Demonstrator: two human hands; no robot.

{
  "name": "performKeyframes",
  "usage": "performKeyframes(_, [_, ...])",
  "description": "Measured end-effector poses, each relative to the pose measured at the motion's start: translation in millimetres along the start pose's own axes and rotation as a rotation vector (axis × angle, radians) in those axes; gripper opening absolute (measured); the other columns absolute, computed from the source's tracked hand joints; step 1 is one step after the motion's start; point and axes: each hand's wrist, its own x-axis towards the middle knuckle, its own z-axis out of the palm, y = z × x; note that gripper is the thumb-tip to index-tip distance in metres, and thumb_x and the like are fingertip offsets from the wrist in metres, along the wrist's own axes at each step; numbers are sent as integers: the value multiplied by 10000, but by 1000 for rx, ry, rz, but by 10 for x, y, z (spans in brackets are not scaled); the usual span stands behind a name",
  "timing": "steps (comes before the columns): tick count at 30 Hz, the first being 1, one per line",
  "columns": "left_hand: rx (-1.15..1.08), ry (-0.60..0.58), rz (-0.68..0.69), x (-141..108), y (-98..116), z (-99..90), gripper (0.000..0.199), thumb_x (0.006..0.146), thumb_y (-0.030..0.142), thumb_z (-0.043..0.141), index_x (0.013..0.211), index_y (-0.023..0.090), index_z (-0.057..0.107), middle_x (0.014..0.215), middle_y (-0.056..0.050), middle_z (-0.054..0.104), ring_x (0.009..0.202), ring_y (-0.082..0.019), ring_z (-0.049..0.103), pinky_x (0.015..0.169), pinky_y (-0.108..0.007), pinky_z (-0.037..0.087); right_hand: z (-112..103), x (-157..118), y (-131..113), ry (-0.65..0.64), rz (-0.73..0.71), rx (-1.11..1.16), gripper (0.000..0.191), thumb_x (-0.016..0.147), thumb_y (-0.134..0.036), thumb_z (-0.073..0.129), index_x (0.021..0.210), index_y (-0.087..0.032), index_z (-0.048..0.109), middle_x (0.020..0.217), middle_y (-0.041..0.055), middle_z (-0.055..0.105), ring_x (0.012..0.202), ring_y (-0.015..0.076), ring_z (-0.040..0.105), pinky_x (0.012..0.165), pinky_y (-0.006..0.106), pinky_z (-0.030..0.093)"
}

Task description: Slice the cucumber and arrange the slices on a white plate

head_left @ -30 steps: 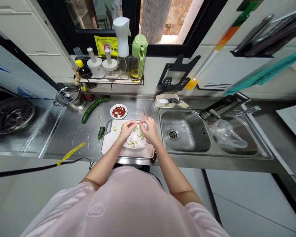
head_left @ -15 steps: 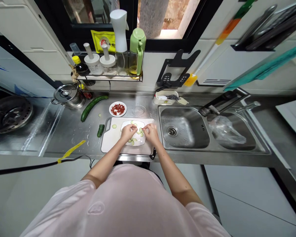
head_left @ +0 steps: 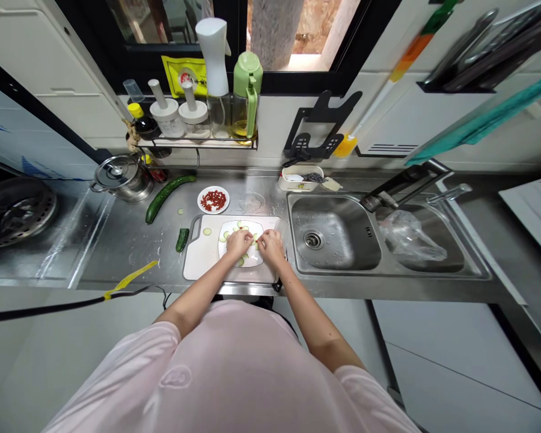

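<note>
A white square plate (head_left: 251, 261) with cucumber slices (head_left: 242, 224) arranged on it rests on a white cutting board (head_left: 202, 258). Over the plate's left half, my left hand (head_left: 238, 242) is closed in a pinch; whatever lies between its fingertips is too small to make out. My right hand (head_left: 271, 246) reaches in from the right side, thumb and finger pinched on what looks like a small red piece. The fingertips of both hands nearly meet above the slices. Behind the board stands a small round plate (head_left: 200, 205) of chopped red pieces (head_left: 214, 201).
One loose cucumber slice (head_left: 207, 231) lies on the board. To the left are a cut cucumber end (head_left: 183, 239), a long cucumber (head_left: 166, 197) and a steel pot (head_left: 121, 177). A double sink (head_left: 338, 234) is at the right, holding a plastic bag (head_left: 410, 234).
My left hand has shifted slightly right and my right hand slightly left, bringing the fingertips closer over the plate. The whole view has also drifted a little.
</note>
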Motion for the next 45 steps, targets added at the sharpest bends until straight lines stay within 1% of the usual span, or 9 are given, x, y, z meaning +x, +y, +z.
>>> performKeyframes(8, [57, -15, -2, 39, 37, 28, 137, 794, 307, 568, 865, 238, 663, 874, -17, 679, 905, -183, 581, 804, -296, 359, -4, 27, -8, -16, -31, -55, 174, 880, -268, 484, 863, -195, 642, 1071, 88, 513, 1011, 233, 380, 847, 337, 331])
performKeyframes(15, [95, -59, -2, 51, 78, 35, 176, 807, 360, 570, 902, 251, 670, 912, -27, 672, 927, -188, 571, 832, -312, 355, -7, 31, -16, -43, -46, -95, 201, 889, -264, 462, 890, -190, 649, 1079, 99, 505, 1023, 236, 366, 844, 342, 327])
performKeyframes(20, [118, -54, 11, 63, 65, 85, 170, 814, 359, 560, 893, 250, 663, 935, -29, 668, 927, -191, 567, 826, -319, 352, 2, 41, -10, -42, -47, -110, 183, 882, -254, 472, 878, -191, 645, 1079, 97, 503, 1030, 235, 365, 852, 338, 325])
performKeyframes(26, [134, -57, 15, 65, 65, 104, 166, 813, 359, 561, 881, 246, 661, 927, -27, 668, 930, -191, 563, 821, -319, 351, 12, 39, 4, -43, -23, -95, 157, 863, -260, 503, 890, -193, 642, 1086, 98, 500, 1039, 240, 360, 859, 342, 320])
performKeyframes(38, [102, -67, -11, 36, 96, 51, 173, 811, 361, 574, 889, 239, 668, 911, -34, 670, 928, -194, 568, 836, -323, 357, 14, 37, 17, -5, 25, 1, 145, 851, -272, 514, 896, -207, 636, 1089, 91, 496, 1047, 252, 363, 858, 355, 329])
performKeyframes(45, [101, -60, -11, 39, 96, 55, 160, 810, 342, 574, 886, 239, 670, 915, -31, 668, 934, -189, 564, 845, -320, 351, 41, 39, 22, 1, 35, -6, 129, 843, -273, 532, 878, -199, 631, 1082, 90, 494, 1035, 249, 367, 842, 350, 329])
